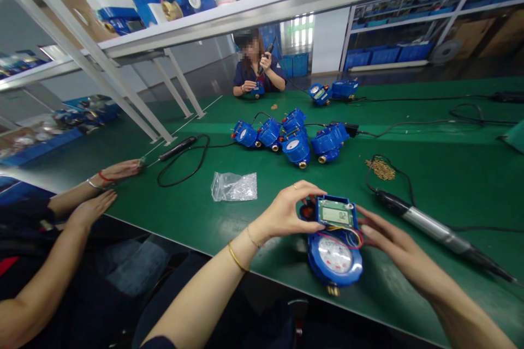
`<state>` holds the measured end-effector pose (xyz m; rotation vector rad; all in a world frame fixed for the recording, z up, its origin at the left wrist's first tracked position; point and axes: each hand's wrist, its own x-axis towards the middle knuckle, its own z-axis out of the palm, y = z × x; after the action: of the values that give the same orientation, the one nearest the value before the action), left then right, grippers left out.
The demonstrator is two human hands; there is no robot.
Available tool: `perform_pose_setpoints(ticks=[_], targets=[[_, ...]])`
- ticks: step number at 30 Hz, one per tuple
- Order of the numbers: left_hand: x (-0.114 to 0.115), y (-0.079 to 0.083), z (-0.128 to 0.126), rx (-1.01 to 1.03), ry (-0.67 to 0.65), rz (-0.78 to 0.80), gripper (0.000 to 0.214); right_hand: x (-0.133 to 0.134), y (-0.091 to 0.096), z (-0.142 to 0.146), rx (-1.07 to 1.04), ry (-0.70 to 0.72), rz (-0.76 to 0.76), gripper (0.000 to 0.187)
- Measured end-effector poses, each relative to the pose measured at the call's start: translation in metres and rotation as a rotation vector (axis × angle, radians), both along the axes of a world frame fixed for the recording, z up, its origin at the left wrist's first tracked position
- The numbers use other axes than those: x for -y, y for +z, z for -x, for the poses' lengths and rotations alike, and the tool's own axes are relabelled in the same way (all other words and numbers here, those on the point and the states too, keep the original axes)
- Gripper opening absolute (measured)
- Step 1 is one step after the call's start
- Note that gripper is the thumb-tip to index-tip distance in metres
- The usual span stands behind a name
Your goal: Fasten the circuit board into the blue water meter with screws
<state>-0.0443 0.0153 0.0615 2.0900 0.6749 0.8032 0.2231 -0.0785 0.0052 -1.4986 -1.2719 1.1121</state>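
A blue water meter (315,253) with a brass fitting stands near the front edge of the green table. Its upper box is uncovered, showing a green circuit board with a small display (336,215) and thin coloured wires (347,236). Below that is a round dial (334,254). My left hand (292,208) grips the box from the left, thumb in front and fingers behind. From the right, my right hand (382,233) holds the side of the box; some of its fingertips are hidden behind it. Closest to the right hand lies a black and silver electric screwdriver (436,229).
Several blue meters (295,148) stand mid-table, near a clear bag of small parts (235,186) and a pile of brass screws (380,169). A co-worker's hands (96,202) are at left, beside another screwdriver (178,148). Another person (256,68) works opposite, under a shelf (262,4).
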Motion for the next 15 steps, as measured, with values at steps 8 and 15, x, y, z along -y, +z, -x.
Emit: perform_pose_setpoints(ticks=[8, 15], targets=[[0.003, 0.016, 0.001, 0.022, 0.032, -0.139, 0.054, -0.023, 0.032, -0.011, 0.202, 0.241, -0.484, 0.068], [-0.001, -0.002, -0.004, 0.163, 0.043, 0.001, 0.054, -0.054, 0.029, 0.008, 0.301, 0.39, -0.61, 0.08]])
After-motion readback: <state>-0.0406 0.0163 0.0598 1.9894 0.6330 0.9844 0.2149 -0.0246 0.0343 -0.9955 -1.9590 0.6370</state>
